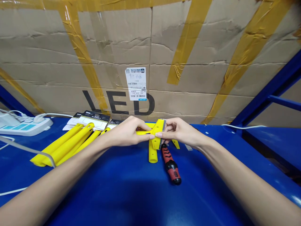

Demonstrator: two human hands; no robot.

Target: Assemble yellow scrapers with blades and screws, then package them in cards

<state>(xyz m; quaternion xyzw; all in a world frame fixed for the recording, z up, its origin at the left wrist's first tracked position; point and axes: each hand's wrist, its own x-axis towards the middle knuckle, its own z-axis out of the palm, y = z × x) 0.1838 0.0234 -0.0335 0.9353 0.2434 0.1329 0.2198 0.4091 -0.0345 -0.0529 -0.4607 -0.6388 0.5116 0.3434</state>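
yellow scraper (160,126): held up over the blue surface (131,191), near the red-and-black handle (171,164). left hand (134,133): grip closed on the yellow shank behind the head. right hand (176,132): grip pinching the head's side, thumb on its face. judged light, stiff, smooth; grey edge (164,124) probably sharp. best held by shank and flat faces.

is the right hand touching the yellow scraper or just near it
Touching: the head view shows the right hand's thumb resting on the front of the yellow scraper.
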